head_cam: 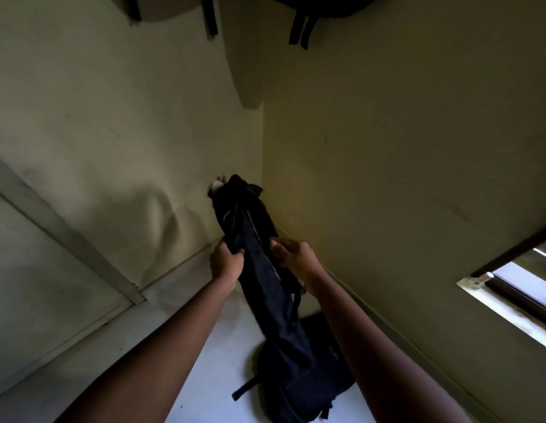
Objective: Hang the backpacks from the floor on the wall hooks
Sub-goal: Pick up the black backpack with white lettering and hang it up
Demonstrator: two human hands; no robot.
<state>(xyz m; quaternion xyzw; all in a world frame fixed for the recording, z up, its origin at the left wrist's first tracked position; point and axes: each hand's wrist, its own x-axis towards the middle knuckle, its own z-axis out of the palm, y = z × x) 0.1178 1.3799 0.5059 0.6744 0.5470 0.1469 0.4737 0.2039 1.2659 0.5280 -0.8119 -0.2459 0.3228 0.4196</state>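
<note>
A dark navy backpack point(259, 270) is held up off the floor in the room's corner, stretched long from my hands down toward the floor. My left hand point(226, 264) grips its fabric on the left side. My right hand point(291, 254) grips it on the right, fingers curled round the cloth. Another dark backpack point(323, 370) lies on the pale floor below, a strap sticking out to the left. High on the walls hang two bags: a grey one point(174, 10) on the left wall and a black one point(320, 7) on the right wall, both cut off by the frame's top.
Two yellowish walls meet in a corner point(262, 141) straight ahead. A door with a grey frame point(67, 236) is on the left. A window with a white sill point(515, 288) is set in the right wall. A small white and brown thing point(216, 186) shows behind the held bag.
</note>
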